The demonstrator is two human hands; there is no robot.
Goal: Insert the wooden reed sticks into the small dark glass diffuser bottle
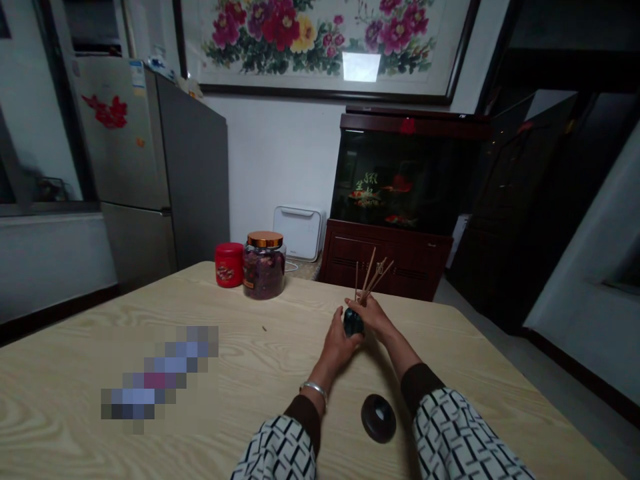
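Note:
My left hand, with a silver bangle at the wrist, is wrapped round the side of a small dark teal vase on the table. Several thin wooden sticks rise in a loose fan above the vase. My right hand is closed about the lower part of the sticks, at the mouth of the vase. Its fingers hide where the sticks enter. Nearer to me, between my forearms, a dark brown round disc lies on the table, with a pale shine at its middle.
On the wooden table, a red canister and a copper-lidded jar stand at the far edge. A blurred-out item lies at left. Beyond are a fridge, a white appliance and a fish tank.

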